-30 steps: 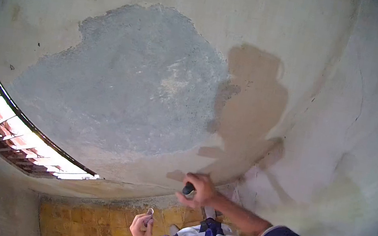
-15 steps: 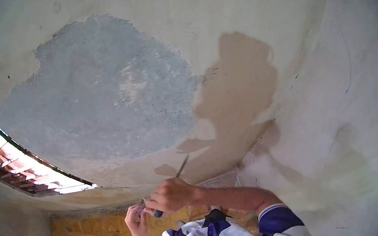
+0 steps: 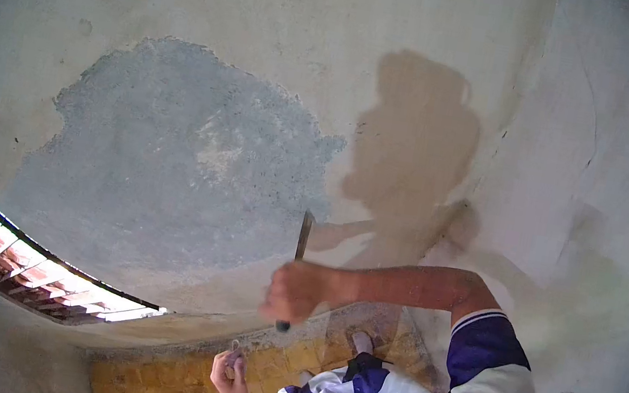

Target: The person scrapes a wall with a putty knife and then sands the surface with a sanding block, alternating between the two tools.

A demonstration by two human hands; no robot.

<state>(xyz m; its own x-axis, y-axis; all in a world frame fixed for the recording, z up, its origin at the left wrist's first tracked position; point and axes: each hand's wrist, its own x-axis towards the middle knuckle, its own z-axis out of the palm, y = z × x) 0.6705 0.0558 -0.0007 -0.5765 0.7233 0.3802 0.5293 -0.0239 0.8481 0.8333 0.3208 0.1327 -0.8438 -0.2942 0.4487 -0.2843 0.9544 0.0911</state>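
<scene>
My right hand is closed around the dark handle of a scraper. Its narrow metal blade points up, and the tip overlaps the lower right edge of a grey bare patch on the wall. The butt of the handle sticks out below my fist. Lower and to the left, my left hand is raised with fingers pinched on a small purplish thing with a pale loop at its top; I cannot tell what it is.
Cream-painted wall surrounds the patch, meeting a paler wall at a corner on the right. A barred window opening is at lower left. Yellow floor tiles lie below, with my shoe on them. My shadow falls on the wall.
My right hand has risen away from my left hand, bringing the scraper blade up to the patch's edge. My left hand has dropped slightly, still pinching the small thing.
</scene>
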